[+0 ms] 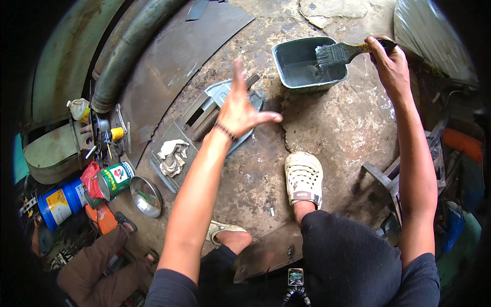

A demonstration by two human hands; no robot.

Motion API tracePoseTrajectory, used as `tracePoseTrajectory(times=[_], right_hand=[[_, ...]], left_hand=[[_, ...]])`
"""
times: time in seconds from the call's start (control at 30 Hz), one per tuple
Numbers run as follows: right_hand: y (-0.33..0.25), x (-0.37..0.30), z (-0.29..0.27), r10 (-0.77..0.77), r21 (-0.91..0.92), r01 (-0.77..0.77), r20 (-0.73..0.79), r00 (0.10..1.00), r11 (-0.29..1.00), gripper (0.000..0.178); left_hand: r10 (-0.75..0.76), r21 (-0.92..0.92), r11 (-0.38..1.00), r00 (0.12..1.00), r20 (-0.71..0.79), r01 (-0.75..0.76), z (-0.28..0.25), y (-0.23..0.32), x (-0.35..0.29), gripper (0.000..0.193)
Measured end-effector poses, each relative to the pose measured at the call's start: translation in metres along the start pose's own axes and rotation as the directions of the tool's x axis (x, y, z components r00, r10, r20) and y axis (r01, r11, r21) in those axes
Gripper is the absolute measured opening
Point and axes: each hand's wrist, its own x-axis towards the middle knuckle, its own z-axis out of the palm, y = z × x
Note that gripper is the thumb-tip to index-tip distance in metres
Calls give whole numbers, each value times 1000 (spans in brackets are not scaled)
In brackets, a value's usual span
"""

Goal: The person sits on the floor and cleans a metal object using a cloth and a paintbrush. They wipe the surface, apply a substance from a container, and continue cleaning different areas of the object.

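My right hand (391, 66) grips the handle of a paintbrush (335, 55), whose wet grey bristles hang over a rectangular tub (313, 88) of dark grey liquid. Whether the bristle tips touch the liquid, I cannot tell. To the left, my left hand (238, 113) is held with fingers stretched and thumb spread, nothing in it. Below that hand lies a grey metal vise (190, 111) with a thick threaded screw, partly hidden by my hand and forearm. A crumpled white rag (173, 157) rests on the vise's near end.
A metal sheet (169, 56) and a large pipe (123, 56) lie at the far left. Nearer are a metal bowl (146, 197), a green can (116, 180) and a blue bucket (60, 205). Another person's legs (97, 256) extend at lower left. A metal frame (381, 176) stands right.
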Motion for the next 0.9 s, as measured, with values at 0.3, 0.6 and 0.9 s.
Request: tracePoseTrajectory(times=[0.3,0.6,0.9], right_hand=[[15,9,-25,131,141,-134,30,991,981,27],[22,9,-29,208,35,-206,-59,976,978,28],[27,13,-53,44,29,-45,19,999,999,28]], left_hand=[[-55,111,993,974,219,32,44,-17,88,157],[-21,181,983,983,182,-12,46,-2,99,131],[-51,287,958,979,198,-8,19,21,99,124]])
